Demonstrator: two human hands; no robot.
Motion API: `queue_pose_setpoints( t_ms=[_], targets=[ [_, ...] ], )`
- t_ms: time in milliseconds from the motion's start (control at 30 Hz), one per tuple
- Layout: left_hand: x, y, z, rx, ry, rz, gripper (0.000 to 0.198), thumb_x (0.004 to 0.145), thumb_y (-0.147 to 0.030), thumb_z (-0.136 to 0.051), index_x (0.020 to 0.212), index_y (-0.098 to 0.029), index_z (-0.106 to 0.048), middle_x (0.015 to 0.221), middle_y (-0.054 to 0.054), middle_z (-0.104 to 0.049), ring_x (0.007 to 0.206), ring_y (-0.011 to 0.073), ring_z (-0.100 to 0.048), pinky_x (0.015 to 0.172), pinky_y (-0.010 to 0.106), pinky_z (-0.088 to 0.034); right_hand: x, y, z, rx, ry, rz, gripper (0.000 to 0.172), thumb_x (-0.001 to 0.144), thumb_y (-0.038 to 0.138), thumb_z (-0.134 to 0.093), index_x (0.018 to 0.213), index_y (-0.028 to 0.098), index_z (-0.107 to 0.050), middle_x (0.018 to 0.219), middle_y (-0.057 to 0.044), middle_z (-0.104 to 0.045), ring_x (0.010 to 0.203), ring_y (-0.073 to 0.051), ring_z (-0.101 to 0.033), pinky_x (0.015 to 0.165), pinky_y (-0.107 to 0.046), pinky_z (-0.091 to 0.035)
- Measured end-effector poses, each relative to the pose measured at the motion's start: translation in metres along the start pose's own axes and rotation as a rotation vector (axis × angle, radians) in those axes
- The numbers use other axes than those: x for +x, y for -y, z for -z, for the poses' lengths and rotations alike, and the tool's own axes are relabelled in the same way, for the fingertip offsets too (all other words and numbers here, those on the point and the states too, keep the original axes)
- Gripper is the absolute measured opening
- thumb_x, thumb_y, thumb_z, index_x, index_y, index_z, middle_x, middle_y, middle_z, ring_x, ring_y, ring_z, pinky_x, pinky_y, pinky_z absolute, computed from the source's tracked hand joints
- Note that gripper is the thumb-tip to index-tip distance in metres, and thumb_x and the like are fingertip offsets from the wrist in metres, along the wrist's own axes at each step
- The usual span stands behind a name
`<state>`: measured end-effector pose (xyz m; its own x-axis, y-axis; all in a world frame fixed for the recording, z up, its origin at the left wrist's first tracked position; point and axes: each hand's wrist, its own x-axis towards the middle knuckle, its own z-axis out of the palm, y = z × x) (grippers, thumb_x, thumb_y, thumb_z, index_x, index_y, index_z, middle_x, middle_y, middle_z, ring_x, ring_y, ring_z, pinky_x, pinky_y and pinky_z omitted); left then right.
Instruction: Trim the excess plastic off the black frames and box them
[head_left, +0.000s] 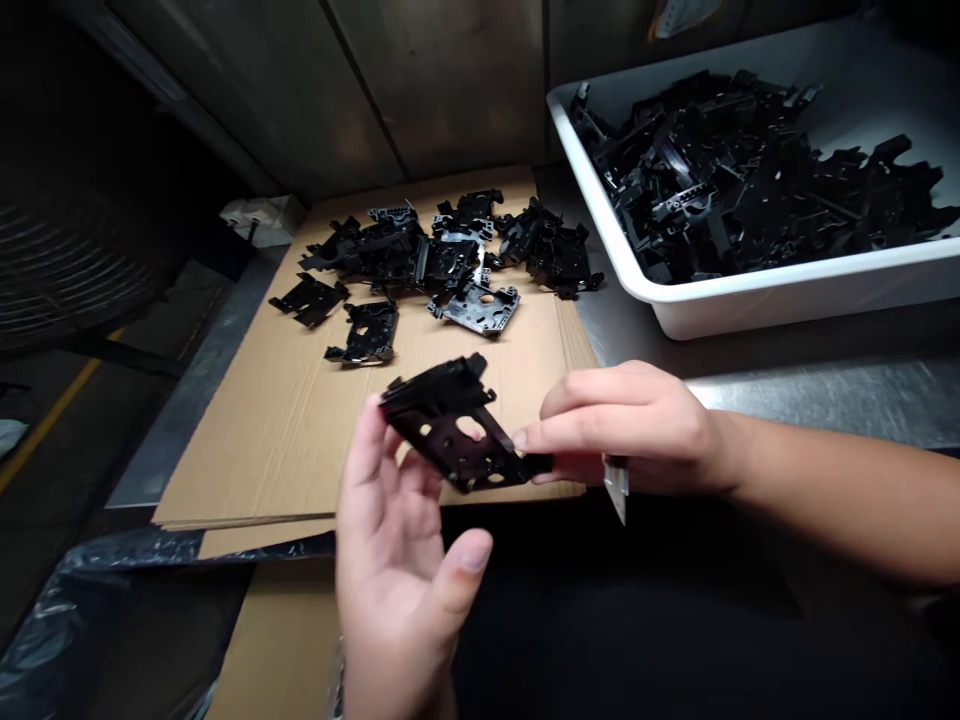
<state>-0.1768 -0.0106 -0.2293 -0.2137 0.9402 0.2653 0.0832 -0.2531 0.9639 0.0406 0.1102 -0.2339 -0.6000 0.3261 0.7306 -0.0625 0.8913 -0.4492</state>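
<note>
A black plastic part [457, 432], a flat moulded frame with round holes and a raised edge, is held tilted above the front of the cardboard. My right hand [637, 425] pinches its right end between the fingers and the thumb side. Below that palm, a small thin shiny piece [616, 488] sticks out; its kind is unclear. My left hand [401, 560] is palm up beneath the part, with the fingertips against its left edge and underside. The left thumb stands away from it.
Several similar black parts [364, 332] lie on stacked cardboard sheets [255, 440]. At the right, a white tub [787, 280] is heaped with more. Metal panels [450, 80] rise behind the table, and a fan [67, 270] is at the left. A white box [262, 218] sits at the back.
</note>
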Motion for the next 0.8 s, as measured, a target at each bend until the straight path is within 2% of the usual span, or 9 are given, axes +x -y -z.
queue_pose_setpoints(
  t_ms=[67, 167, 267, 333, 400, 500, 600, 700, 800],
  targets=[
    [0.0, 0.004, -0.014, -0.009, -0.059, 0.028, 0.089, 0.093, -0.041, -0.089, 0.17, -0.038, -0.045, 0.171, 0.008, -0.054, 0.154, 0.0291, -0.059, 0.124, 0.039, -0.055, -0.003, 0.001, 0.001, -0.087, 0.05, 0.061, 0.017, 0.109, 0.017, -0.069, 0.125, 0.012, -0.074, 0.094, -0.008, -0.075, 0.08, -0.013, -0.07, 0.07, -0.024, -0.054],
    [-0.004, 0.005, -0.028, 0.063, -0.128, 0.067, 0.089, 0.093, -0.036, -0.088, 0.17, -0.038, -0.042, 0.158, 0.011, -0.063, 0.143, 0.0294, -0.067, 0.121, 0.046, -0.058, -0.006, 0.002, 0.002, -0.125, 0.128, 0.126, 0.018, 0.108, 0.02, -0.071, 0.125, 0.013, -0.072, 0.091, -0.007, -0.074, 0.078, -0.014, -0.07, 0.067, -0.025, -0.052],
    [-0.008, 0.002, -0.01, 0.124, -0.224, -0.009, 0.083, 0.095, -0.032, -0.085, 0.167, -0.033, -0.043, 0.152, 0.013, -0.064, 0.138, 0.0297, -0.069, 0.122, 0.05, -0.057, -0.006, 0.002, 0.003, -0.079, 0.127, 0.073, 0.029, 0.105, 0.024, -0.078, 0.131, 0.015, -0.07, 0.096, -0.007, -0.075, 0.08, -0.013, -0.073, 0.071, -0.023, -0.056],
    [-0.014, 0.001, 0.03, 0.198, -0.337, -0.107, 0.075, 0.096, -0.03, -0.082, 0.161, -0.029, -0.046, 0.148, 0.013, -0.066, 0.132, 0.0278, -0.072, 0.12, 0.051, -0.057, -0.006, 0.002, 0.004, -0.063, 0.1, 0.018, 0.033, 0.103, 0.027, -0.08, 0.132, 0.016, -0.07, 0.098, -0.007, -0.075, 0.079, -0.011, -0.072, 0.072, -0.021, -0.057],
    [-0.025, 0.006, 0.089, 0.326, -0.481, -0.144, 0.069, 0.095, -0.03, -0.08, 0.156, -0.026, -0.047, 0.148, 0.014, -0.066, 0.128, 0.0253, -0.073, 0.121, 0.05, -0.055, -0.006, 0.003, 0.006, -0.09, 0.088, -0.024, 0.029, 0.103, 0.026, -0.081, 0.129, 0.017, -0.072, 0.097, -0.006, -0.075, 0.075, -0.01, -0.07, 0.071, -0.02, -0.056],
    [-0.054, 0.033, 0.19, 0.595, -0.701, 0.063, 0.076, 0.097, -0.036, -0.075, 0.162, -0.027, -0.037, 0.159, 0.014, -0.058, 0.14, 0.0253, -0.066, 0.126, 0.049, -0.05, -0.011, 0.002, 0.009, -0.205, 0.079, -0.082, 0.018, 0.105, 0.029, -0.078, 0.12, 0.02, -0.075, 0.095, -0.006, -0.075, 0.073, -0.01, -0.07, 0.071, -0.02, -0.056],
    [-0.089, 0.085, 0.266, 0.711, -0.821, 0.317, 0.07, 0.094, -0.035, -0.081, 0.155, -0.019, -0.05, 0.151, 0.018, -0.06, 0.135, 0.0322, -0.066, 0.116, 0.057, -0.056, -0.019, -0.006, 0.012, -0.293, 0.073, -0.158, 0.02, 0.109, 0.044, -0.069, 0.108, 0.026, -0.078, 0.092, -0.006, -0.079, 0.076, -0.012, -0.073, 0.073, -0.024, -0.056],
    [-0.118, 0.15, 0.298, 0.792, -0.781, 0.566, 0.045, 0.101, -0.039, -0.076, 0.14, -0.018, -0.065, 0.142, 0.014, -0.067, 0.123, 0.0303, -0.069, 0.106, 0.055, -0.061, -0.029, -0.02, 0.015, -0.323, 0.115, -0.266, 0.03, 0.108, 0.055, -0.065, 0.103, 0.029, -0.08, 0.092, -0.005, -0.081, 0.079, -0.015, -0.075, 0.074, -0.028, -0.056],
    [-0.139, 0.211, 0.299, 0.819, -0.658, 0.707, 0.041, 0.103, -0.04, -0.074, 0.137, -0.017, -0.068, 0.138, 0.013, -0.069, 0.12, 0.0286, -0.071, 0.102, 0.052, -0.063, -0.039, -0.037, 0.015, -0.354, 0.13, -0.385, 0.041, 0.103, 0.068, -0.066, 0.098, 0.03, -0.081, 0.094, -0.006, -0.082, 0.082, -0.018, -0.078, 0.077, -0.032, -0.058]
  ],
)
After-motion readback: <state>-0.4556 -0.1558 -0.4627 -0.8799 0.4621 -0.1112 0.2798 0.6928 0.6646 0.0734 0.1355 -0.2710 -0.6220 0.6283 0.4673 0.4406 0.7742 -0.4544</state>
